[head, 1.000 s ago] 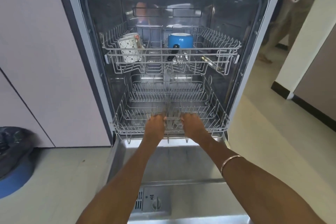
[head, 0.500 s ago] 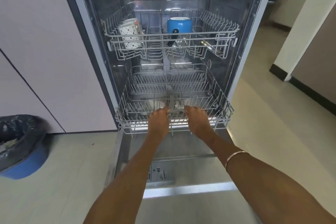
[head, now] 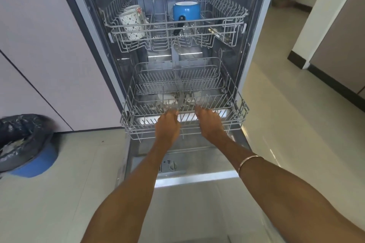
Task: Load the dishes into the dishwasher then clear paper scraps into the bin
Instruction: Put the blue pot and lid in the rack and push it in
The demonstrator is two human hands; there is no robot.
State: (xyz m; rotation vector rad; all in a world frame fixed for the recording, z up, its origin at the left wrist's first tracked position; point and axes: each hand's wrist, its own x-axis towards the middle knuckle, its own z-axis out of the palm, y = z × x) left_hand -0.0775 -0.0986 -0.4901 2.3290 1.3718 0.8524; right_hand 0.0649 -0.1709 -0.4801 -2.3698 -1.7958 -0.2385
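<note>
A silver-grey dishwasher (head: 262,25) with a dark door seal fills the centre of the frame, its two wire racks, the upper rack (head: 227,19) and lower rack (head: 233,104), a pale grey, while a bright blue pot (head: 186,11) with a white rim and black handle sits at upper centre beside a white mug (head: 131,23) dotted with small dark motifs and marked with a red-orange flower. At lower left a blue bin (head: 37,163) is lined with a dark grey bag holding pale scraps, against off-white cabinet fronts (head: 39,45) and cream floor tiles (head: 69,193). A thin gold-pink bangle (head: 249,161) circles the wrist at right, and black skirting edges the white wall at far right.
</note>
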